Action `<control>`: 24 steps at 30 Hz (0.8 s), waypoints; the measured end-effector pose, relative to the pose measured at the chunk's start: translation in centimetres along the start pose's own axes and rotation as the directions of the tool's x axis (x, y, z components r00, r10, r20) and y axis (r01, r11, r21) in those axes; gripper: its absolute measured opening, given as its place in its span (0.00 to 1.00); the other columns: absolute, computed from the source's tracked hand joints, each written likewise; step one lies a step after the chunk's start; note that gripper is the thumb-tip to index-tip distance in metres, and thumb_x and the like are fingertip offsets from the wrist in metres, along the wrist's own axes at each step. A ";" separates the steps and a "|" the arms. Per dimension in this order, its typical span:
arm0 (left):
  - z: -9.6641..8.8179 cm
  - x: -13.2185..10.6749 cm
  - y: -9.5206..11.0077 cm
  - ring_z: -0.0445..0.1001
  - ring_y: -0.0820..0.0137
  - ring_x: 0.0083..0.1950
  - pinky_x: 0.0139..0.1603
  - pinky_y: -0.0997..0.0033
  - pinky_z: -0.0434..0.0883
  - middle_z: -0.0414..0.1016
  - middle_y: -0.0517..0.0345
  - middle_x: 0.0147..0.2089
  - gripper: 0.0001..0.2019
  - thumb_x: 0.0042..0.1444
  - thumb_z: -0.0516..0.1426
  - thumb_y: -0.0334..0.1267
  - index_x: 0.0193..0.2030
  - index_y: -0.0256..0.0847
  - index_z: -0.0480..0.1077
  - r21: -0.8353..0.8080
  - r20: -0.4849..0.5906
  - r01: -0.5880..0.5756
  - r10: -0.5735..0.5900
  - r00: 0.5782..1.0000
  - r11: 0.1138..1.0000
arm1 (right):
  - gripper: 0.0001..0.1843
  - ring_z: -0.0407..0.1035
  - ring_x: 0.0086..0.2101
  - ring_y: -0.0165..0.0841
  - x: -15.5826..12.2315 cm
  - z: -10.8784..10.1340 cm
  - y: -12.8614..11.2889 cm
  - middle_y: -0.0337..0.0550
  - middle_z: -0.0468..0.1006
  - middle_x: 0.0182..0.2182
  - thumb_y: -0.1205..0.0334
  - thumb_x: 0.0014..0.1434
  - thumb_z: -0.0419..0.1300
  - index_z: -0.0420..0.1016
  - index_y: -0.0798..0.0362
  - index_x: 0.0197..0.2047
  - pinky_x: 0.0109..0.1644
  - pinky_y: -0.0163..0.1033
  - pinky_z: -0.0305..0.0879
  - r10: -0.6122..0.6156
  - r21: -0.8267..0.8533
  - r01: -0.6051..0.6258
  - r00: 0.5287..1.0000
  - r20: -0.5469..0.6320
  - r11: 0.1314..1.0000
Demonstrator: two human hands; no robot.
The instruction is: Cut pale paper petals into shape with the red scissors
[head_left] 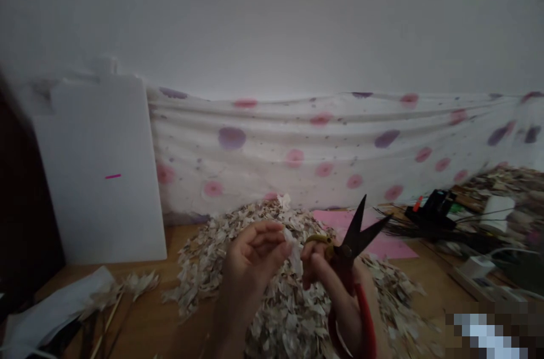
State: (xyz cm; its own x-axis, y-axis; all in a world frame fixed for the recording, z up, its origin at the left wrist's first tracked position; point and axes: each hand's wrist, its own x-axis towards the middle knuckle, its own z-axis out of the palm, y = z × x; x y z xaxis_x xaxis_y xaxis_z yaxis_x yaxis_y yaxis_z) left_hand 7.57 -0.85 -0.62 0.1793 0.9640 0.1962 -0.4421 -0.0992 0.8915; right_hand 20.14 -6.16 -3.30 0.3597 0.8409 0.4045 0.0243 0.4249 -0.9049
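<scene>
My left hand [253,257] is raised over a big pile of small pale paper scraps [293,308], its fingers curled and pinching a small white scrap [293,243]. My right hand [329,285] sits right beside it, also touching that scrap, and holds red-handled scissors [355,268]. The dark blades point up and to the right and stand apart. The two hands almost touch at the fingertips.
A white board [100,172] leans against the wall at the left. A spotted white cloth [340,144] hangs along the back. A pink sheet [385,246] lies behind the pile. Dark tools, wires and clutter [450,217] fill the right side; sticks and paper [97,302] lie at the left.
</scene>
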 end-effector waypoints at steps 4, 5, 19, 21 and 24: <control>-0.2 0.0 0.4 0.78 0.75 0.33 0.35 0.82 0.73 0.81 0.58 0.31 0.13 0.41 0.71 0.37 0.35 0.39 0.80 0.014 -0.069 -0.028 0.028 0.997 1.000 | 0.20 0.62 0.24 0.32 0.4 0.0 1.5 0.39 0.68 0.31 0.39 0.62 0.55 0.65 0.48 0.35 0.24 0.37 0.63 -0.166 0.236 0.159 0.986 0.010 0.959; -0.2 0.0 0.5 0.78 0.74 0.33 0.36 0.81 0.73 0.81 0.58 0.31 0.12 0.40 0.71 0.37 0.34 0.39 0.80 0.012 -0.083 -0.034 0.035 0.996 0.999 | 0.20 0.62 0.24 0.32 0.5 -0.1 2.0 0.39 0.68 0.31 0.38 0.62 0.55 0.65 0.48 0.37 0.24 0.37 0.63 -0.200 0.229 0.188 0.979 0.028 0.955; -1.2 0.2 0.9 0.76 0.72 0.31 0.34 0.78 0.72 0.79 0.59 0.27 0.10 0.44 0.69 0.43 0.29 0.40 0.78 0.139 -0.095 -0.107 0.121 0.988 0.985 | 0.27 0.73 0.39 0.45 -1.7 -1.1 0.8 0.48 0.76 0.41 0.42 0.50 0.66 0.70 0.44 0.50 0.40 0.42 0.71 0.049 -0.381 0.058 0.963 0.266 0.923; -1.3 0.2 1.0 0.77 0.71 0.32 0.35 0.77 0.73 0.80 0.59 0.28 0.09 0.45 0.69 0.43 0.29 0.40 0.78 0.117 -0.080 -0.109 0.119 0.990 0.987 | 0.24 0.74 0.34 0.42 -2.0 -0.9 0.7 0.46 0.77 0.39 0.49 0.50 0.66 0.69 0.42 0.50 0.35 0.40 0.70 0.092 -0.444 0.033 0.962 0.257 0.896; -1.4 0.3 1.0 0.79 0.68 0.35 0.40 0.74 0.75 0.81 0.56 0.31 0.10 0.47 0.68 0.44 0.30 0.40 0.77 0.076 -0.038 -0.131 0.134 0.990 0.988 | 0.26 0.72 0.28 0.38 -2.2 -0.5 1.2 0.43 0.78 0.35 0.56 0.48 0.66 0.68 0.41 0.51 0.30 0.37 0.68 0.133 -0.493 0.023 0.951 0.279 0.870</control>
State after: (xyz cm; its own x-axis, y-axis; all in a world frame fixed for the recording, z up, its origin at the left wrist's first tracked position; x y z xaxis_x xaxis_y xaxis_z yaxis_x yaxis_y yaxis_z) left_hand 5.92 -0.36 -0.22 0.0850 0.9506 0.2986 -0.3937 -0.2433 0.8864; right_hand 19.82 -7.71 -5.31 0.0855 0.9497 0.3012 0.4891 0.2234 -0.8431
